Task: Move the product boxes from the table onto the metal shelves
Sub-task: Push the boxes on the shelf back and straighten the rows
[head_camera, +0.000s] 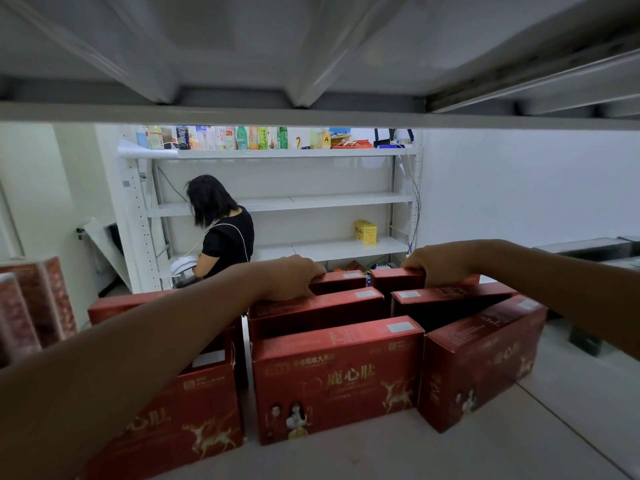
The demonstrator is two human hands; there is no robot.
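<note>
Closest in, at the lower left of the frame, the front-left red box (180, 420) stands on the white shelf board (381, 460), partly hidden by the left forearm. Just beside it to the right, the front-middle red box (337, 379) stands upright with its deer print facing the camera. At the lower right, the front-right red box (485, 358) stands turned at an angle. More red boxes sit in rows behind. At mid-frame the left hand (294, 277) curls its fingers over the top of the left rear box (341, 280). Further right, the right hand (440, 263) clasps the top of the right rear box (396, 278) likewise. Beyond, left of centre, a person in a black top (227, 237) stands at the far white shelving (311, 202), which holds a yellow box (365, 232) on its right.
</note>
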